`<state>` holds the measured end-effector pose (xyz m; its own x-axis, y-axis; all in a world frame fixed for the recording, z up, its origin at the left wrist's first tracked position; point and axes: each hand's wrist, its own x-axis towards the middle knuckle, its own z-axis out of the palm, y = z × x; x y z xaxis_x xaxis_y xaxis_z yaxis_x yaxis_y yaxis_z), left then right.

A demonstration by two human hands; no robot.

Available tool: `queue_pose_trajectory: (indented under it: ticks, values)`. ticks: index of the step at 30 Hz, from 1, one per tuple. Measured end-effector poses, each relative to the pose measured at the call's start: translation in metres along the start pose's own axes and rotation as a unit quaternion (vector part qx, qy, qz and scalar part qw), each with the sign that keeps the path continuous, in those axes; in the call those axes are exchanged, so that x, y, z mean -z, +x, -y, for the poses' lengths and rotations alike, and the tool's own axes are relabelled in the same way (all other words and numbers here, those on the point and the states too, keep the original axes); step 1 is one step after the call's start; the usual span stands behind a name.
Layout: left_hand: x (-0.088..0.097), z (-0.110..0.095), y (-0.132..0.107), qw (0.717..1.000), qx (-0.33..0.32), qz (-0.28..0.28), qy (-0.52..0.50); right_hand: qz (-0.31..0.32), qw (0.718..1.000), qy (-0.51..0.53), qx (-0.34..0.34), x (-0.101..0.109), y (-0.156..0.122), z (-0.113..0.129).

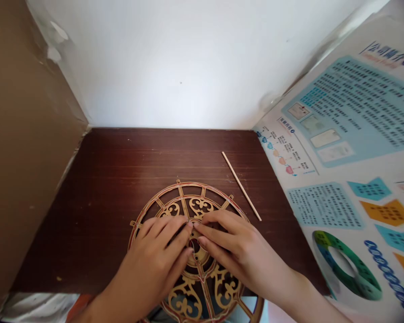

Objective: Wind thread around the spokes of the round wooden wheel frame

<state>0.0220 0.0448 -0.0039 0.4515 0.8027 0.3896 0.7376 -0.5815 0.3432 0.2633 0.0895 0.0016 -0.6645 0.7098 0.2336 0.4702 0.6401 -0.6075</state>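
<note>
A round laser-cut wooden wheel (200,207) with ornate scrollwork and thin spokes lies flat on the dark wood tabletop (87,188), its near edge running past the table's front edge. My left hand (158,253) and my right hand (227,246) rest on it from either side. Their fingertips nearly meet around the central hub (194,246), hiding much of it. A thin wooden stick (241,186) lies on the table to the right of the wheel, apart from my right hand.
A brown cardboard panel (30,143) stands along the table's left side, and a white wall (175,63) rises behind it. A printed poster (343,134) with blue panels and Chinese text leans along the right side.
</note>
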Motion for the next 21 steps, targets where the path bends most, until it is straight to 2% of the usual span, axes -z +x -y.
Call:
queue_pose_trajectory:
  ticks: [6, 16, 21]
  values:
    - [-0.001, -0.001, -0.005, 1.0, 0.005, 0.008, -0.015, 0.002, 1.0, 0.008, -0.019, 0.0, 0.0, 0.005]
    - [0.002, -0.008, -0.016, 0.997, 0.053, 0.064, 0.006, 0.025, 0.999, -0.033, -0.03, -0.003, -0.007, 0.009]
    - [0.012, -0.007, -0.021, 0.997, 0.044, 0.065, 0.004, 0.031, 0.999, -0.039, -0.023, -0.004, -0.003, 0.007]
